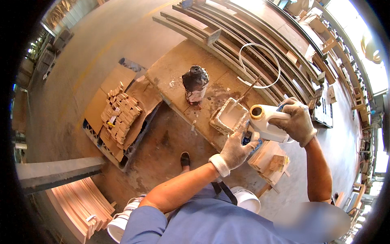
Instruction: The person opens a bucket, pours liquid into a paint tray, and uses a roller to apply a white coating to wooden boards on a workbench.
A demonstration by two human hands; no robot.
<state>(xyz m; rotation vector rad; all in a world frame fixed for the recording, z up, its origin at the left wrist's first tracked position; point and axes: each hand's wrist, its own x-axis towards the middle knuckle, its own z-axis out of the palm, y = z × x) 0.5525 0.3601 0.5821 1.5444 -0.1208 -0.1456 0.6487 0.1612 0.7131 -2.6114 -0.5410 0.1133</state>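
Note:
My right hand (296,122), in a pale work glove with blue on it, grips a white plastic jug (271,129) by its handle. The jug is tilted to the left; its uncapped round mouth has a brown-stained rim. Just below the mouth, my gloved left hand (235,151) has its fingers curled, and what lies in them is hard to make out against dark blue patches. Beyond the left hand sits a crusted white rectangular tray (231,117). A brush-like tool with a wooden handle (248,90) leans in it.
A bottle wrapped in dark plastic (196,84) stands on the stained worktable (174,73). Long rails (231,44) and a white hose loop (280,69) lie beyond it. Wood pieces on a pallet (120,116) are at left; white buckets (245,200) stand by my body.

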